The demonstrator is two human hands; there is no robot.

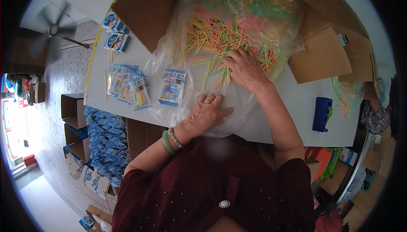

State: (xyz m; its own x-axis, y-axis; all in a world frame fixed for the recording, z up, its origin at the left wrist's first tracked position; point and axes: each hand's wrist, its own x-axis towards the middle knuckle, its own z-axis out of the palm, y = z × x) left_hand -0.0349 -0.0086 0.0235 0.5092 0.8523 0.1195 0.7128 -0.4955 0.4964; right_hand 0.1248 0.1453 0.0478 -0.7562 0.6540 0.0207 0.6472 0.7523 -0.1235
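We see a white tabletop (296, 105) with a big clear plastic bag (241, 24) of colourful sticks (212, 37) at the far side. Our right hand (246, 69) lies on the sticks, fingers spread. Our left hand (205, 113) presses the bag's near edge, fingers together. Small packets (171, 87) lie left.

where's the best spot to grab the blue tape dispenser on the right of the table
Probably across the middle of the blue tape dispenser, coming straight down from above: it stands apart on bare white table, long and narrow, so its two long sides are free for fingers.

Head camera looks steeply down, close over the table (296, 100).
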